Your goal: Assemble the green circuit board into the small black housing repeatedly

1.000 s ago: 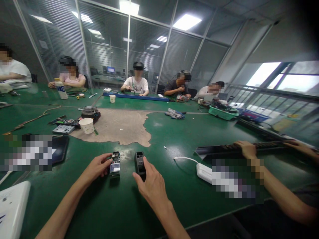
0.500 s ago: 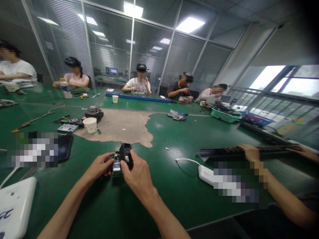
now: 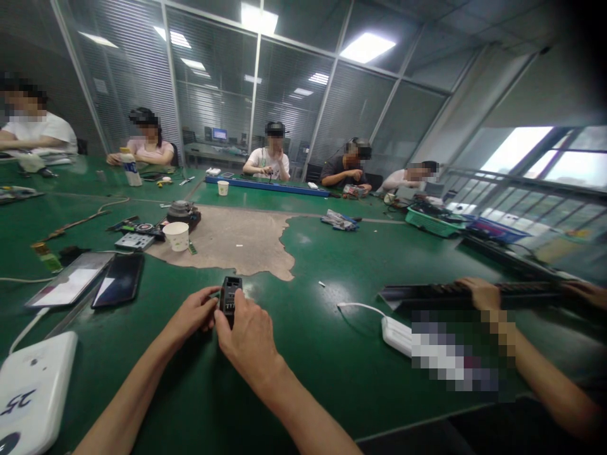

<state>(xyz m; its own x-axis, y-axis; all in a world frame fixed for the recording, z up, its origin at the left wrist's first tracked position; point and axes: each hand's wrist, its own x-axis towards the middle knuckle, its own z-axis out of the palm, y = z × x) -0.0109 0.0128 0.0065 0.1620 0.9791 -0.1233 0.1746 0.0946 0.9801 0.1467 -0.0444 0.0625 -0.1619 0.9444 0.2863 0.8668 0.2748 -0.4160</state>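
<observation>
A small black plastic housing (image 3: 229, 298) with slots and sockets in its face is held up just above the green table, between my two hands. My left hand (image 3: 193, 314) is closed at its left side, with thumb and fingertips against the edge. My right hand (image 3: 250, 323) grips it from the right and near side, the forefinger on its upper face and the thumb low in front. The circuit board is hidden now, behind or inside the housing.
A paper cup (image 3: 177, 237) stands beside electronic parts on a brown sheet (image 3: 246, 246). At left lie a dark phone (image 3: 117, 281) and a white box (image 3: 38, 385). A co-worker's hand (image 3: 481, 292) rests on a long black rail (image 3: 427, 294), near a white adapter (image 3: 397, 335). Gloves (image 3: 339, 220) lie farther back.
The black housing has moved left over the circuit board, which showed beside it before. My right hand moved left with it; my left hand stays nearly in place. The view shifted slightly.
</observation>
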